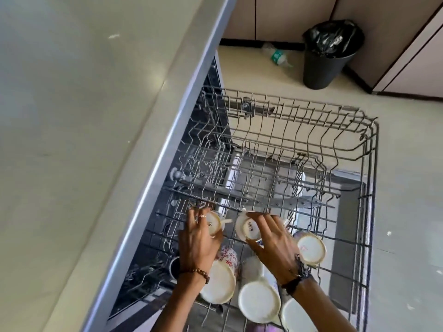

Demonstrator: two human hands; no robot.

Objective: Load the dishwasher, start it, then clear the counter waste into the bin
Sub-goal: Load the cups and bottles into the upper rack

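Dishwasher rack [369, 164] with upturned mugs [259, 305], both hands [199, 243] gripping cups [249, 227]; bin [323, 65] beyond.

- A pale, glossy tabletop [72, 140] fills the left, its edge running diagonally.
- Beyond it lies a cream floor [407, 188], brightly lit.
- Beige cabinet panels [275, 15] with a dark plinth back the floor, far from the tabletop.

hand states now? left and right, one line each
Left hand: grips an upturned cup in the rack.
Right hand: grips another upturned cup.
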